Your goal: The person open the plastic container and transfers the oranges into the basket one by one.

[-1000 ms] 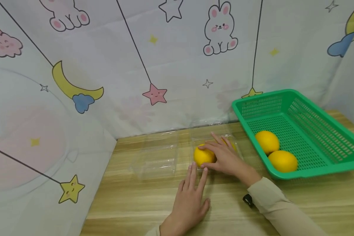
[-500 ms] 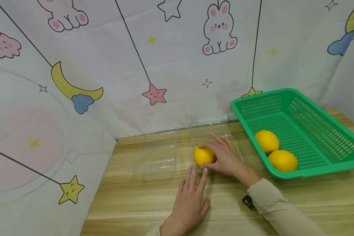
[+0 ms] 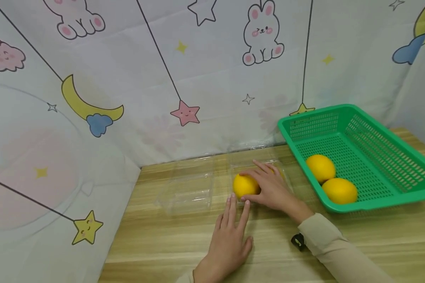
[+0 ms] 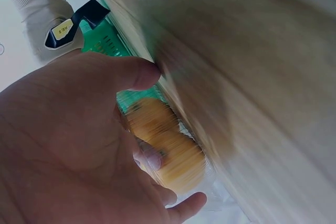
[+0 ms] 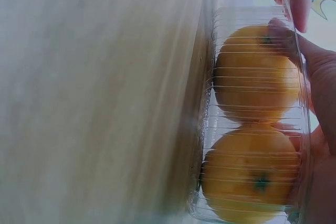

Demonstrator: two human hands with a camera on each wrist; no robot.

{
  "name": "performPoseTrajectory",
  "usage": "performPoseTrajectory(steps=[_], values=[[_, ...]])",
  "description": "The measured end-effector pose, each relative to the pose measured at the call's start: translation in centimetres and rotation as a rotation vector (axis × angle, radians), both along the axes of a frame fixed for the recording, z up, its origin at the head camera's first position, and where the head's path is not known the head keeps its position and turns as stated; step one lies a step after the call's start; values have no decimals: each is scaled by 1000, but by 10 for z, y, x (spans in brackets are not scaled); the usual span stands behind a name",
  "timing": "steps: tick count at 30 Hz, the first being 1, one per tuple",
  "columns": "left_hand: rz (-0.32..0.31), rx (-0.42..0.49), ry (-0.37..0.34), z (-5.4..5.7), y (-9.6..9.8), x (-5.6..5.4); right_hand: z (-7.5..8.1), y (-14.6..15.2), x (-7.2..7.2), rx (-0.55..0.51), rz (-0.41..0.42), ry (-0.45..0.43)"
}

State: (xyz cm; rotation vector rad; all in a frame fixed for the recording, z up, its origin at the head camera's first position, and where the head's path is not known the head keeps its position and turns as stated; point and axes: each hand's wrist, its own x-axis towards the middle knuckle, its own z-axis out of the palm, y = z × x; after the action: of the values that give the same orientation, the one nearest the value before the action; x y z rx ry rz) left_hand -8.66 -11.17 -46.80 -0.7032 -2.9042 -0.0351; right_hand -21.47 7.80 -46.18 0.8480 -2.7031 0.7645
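In the head view my right hand [image 3: 272,188] holds an orange [image 3: 245,186], thumb at its near side and forefinger over its top. That orange sits in a clear plastic clamshell box [image 5: 214,129] with a second orange [image 5: 249,174] beside it, mostly hidden under the hand from above. The box's lid [image 3: 251,155] stands raised at the back. My left hand [image 3: 228,239] lies with fingers extended, its fingertips right at the box's near left corner. From the left wrist, the thumb is spread away from the fingers.
Another clear clamshell box [image 3: 191,192], its lid up, stands to the left. At the right a green basket [image 3: 382,205] holds two oranges [image 3: 339,191]. A patterned cloth [image 3: 219,78] hangs behind the wooden table [image 3: 163,251].
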Motion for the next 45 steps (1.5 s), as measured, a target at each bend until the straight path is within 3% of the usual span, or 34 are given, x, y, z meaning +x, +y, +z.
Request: performPoseTrajectory(steps=[13,26,36,45], values=[[13,-13,-54,1,1,0,1,0,2,3,-1,-12],[14,-27,-63,0,0,0,-1,1,2,-135,-11,-42],[34,-57,-51,2,0,-4,4,4,0,-233,-19,18],[29,-59,-34,0,-1,-2,12,8,12,-268,0,50]])
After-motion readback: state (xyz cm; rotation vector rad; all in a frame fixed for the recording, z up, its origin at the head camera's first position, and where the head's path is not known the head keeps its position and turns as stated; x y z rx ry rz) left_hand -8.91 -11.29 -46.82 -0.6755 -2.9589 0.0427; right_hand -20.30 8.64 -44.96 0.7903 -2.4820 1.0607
